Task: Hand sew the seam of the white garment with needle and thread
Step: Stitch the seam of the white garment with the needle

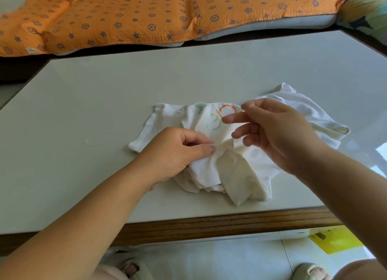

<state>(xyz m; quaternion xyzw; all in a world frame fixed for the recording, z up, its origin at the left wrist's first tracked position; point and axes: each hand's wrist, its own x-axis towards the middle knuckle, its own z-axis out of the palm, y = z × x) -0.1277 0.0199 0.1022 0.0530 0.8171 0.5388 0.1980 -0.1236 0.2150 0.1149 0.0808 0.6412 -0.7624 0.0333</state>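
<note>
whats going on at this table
A person is working on a white garment bunched up on a pale table. The left hand pinches a fold of the cloth near the middle and holds it in place. The right hand is raised just above the garment with its fingers spread, as if drawing thread. No needle or thread shows plainly, so I cannot tell whether that hand holds anything.
</note>
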